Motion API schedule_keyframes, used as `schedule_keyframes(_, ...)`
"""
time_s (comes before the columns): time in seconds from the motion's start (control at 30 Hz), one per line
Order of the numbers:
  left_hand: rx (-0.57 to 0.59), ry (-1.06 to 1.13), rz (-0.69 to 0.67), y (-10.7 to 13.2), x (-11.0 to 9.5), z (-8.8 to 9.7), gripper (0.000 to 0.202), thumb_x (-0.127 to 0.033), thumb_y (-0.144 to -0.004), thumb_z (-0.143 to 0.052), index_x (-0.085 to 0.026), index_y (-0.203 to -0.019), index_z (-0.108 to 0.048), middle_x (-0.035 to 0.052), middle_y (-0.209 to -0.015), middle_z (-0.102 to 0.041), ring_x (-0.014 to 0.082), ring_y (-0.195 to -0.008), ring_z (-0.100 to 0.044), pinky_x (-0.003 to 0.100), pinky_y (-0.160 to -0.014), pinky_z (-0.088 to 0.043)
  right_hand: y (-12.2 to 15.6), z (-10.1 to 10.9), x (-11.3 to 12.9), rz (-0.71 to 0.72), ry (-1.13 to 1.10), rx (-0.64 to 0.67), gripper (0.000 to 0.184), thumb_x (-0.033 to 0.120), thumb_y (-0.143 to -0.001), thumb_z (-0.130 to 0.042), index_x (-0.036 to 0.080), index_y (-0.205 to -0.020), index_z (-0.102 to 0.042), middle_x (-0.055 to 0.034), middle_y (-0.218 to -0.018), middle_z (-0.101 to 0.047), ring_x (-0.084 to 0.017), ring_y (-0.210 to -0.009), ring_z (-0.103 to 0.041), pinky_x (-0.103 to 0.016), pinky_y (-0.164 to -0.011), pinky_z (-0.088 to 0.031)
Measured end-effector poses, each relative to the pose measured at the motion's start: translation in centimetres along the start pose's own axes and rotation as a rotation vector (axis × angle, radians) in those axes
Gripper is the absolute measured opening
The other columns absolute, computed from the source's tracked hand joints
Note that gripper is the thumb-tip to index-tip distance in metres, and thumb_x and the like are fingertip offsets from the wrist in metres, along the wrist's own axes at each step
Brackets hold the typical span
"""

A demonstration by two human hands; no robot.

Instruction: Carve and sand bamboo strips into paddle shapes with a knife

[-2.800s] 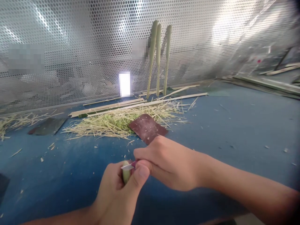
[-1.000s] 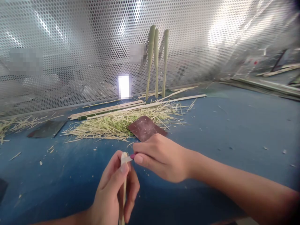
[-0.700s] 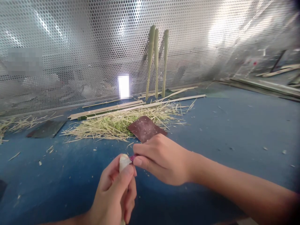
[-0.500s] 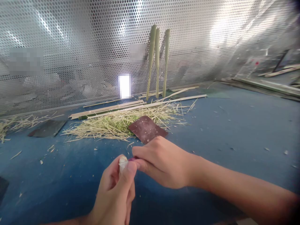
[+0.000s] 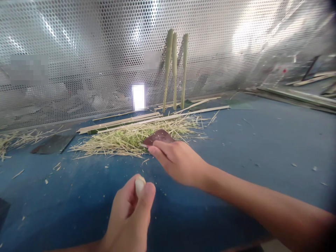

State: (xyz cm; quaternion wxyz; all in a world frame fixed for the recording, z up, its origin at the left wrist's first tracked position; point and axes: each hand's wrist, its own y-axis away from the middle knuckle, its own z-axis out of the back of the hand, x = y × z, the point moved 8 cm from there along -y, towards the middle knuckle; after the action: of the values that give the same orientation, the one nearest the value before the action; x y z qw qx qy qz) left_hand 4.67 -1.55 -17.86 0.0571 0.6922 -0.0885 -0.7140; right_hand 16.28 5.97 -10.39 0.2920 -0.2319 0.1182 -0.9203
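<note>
My left hand (image 5: pixel 131 210) is closed in the lower middle, thumb against bent fingers. It grips a small, whitish, rounded piece (image 5: pixel 140 185), whose top pokes out between thumb and forefinger; the rest is hidden. Farther forward and to the right, my right hand (image 5: pixel 178 159) is closed in a pinch. A thin pale sliver (image 5: pixel 144 145) sticks out left from its fingertips; its kind I cannot make out. That hand covers the near part of a dark reddish-brown square sheet (image 5: pixel 160 135). Beside the sheet is a heap of thin pale-green shreds (image 5: pixel 115 140).
Long pale strips (image 5: pixel 126 122) lie behind the heap. Several green sticks (image 5: pixel 174 70) lean upright on a perforated metal screen (image 5: pixel 78 42). A dark flat sheet (image 5: pixel 54 144) lies left on the blue table (image 5: pixel 78 196), which is dotted with chips. More strips (image 5: pixel 301 94) lie far right.
My right hand has moved forward, away from my left, to the brown sheet. The purplish bit between the hands no longer shows. My left hand keeps its whitish piece nearly in place.
</note>
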Motion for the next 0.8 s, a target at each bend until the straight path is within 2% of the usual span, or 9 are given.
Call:
schedule_keyframes(0.1,0.062,0.035,-0.012,-0.2,-0.4,-0.1,0.053,-0.069,-0.080,-0.060,-0.023,-0.068,-0.037,-0.0112,-0.042,-0.031,0.0036,-0.033,-0.024,0.016,-0.033,-0.019,-0.2,0.4,0.5,0.156,-0.186,0.026,0.046,0.045,-0.105,-0.025,0.021,-0.067,-0.037,0.0035,-0.057,-0.042,-0.010,-0.051,-0.036,-0.027,-0.054,-0.024)
schedule_keyframes(0.2,0.096,0.085,-0.019,-0.6,-0.2,0.1,0.051,-0.069,-0.079,-0.061,-0.023,-0.072,-0.040,-0.0118,-0.043,-0.031,0.0043,-0.033,-0.025,0.015,-0.031,-0.023,0.7,-0.1,2.1,0.333,-0.260,0.159,0.043,0.045,-0.104,-0.026,0.021,-0.072,-0.041,0.0038,-0.058,-0.043,-0.010,-0.050,-0.037,-0.027,-0.052,-0.024)
schedule_keyframes(0.27,0.082,0.087,-0.036,-0.8,0.1,0.3,0.050,-0.069,-0.080,-0.059,-0.023,-0.075,-0.042,-0.0118,-0.043,-0.032,0.0044,-0.032,-0.025,0.015,-0.031,-0.025,1.3,-0.8,2.7,0.370,-0.260,0.236,0.040,0.043,-0.104,-0.027,0.021,-0.074,-0.041,0.0037,-0.058,-0.044,-0.010,-0.049,-0.037,-0.027,-0.052,-0.023)
schedule_keyframes(0.43,0.084,0.044,-0.042,-1.1,0.4,0.1,0.050,-0.070,-0.082,-0.056,-0.023,-0.077,-0.041,-0.0118,-0.044,-0.032,0.0042,-0.032,-0.026,0.014,-0.030,-0.026,1.5,-1.3,3.1,0.376,-0.230,0.255,0.040,0.042,-0.104,-0.027,0.022,-0.073,-0.039,0.0035,-0.056,-0.045,-0.010,-0.048,-0.036,-0.028,-0.051,-0.023)
schedule_keyframes(0.63,0.098,0.024,-0.041,-0.9,-0.5,-0.1,0.052,-0.070,-0.077,-0.063,-0.022,-0.078,-0.043,-0.0117,-0.048,-0.033,0.0036,-0.034,-0.030,0.014,-0.032,-0.022,1.5,-1.1,3.2,0.317,-0.157,0.220,0.035,0.040,-0.103,-0.031,0.022,-0.074,-0.040,0.0028,-0.058,-0.049,-0.011,-0.048,-0.036,-0.028,-0.051,-0.022)
schedule_keyframes(0.8,0.026,-0.045,-0.050,-1.0,-0.8,0.3,0.049,-0.068,-0.081,-0.060,-0.022,-0.077,-0.047,-0.0113,-0.044,-0.034,0.0048,-0.031,-0.030,0.018,-0.030,-0.020,1.8,-1.1,3.7,0.272,-0.125,0.242,0.029,0.029,-0.100,-0.034,0.022,-0.073,-0.037,0.0034,-0.058,-0.050,-0.010,-0.047,-0.034,-0.028,-0.050,-0.020)
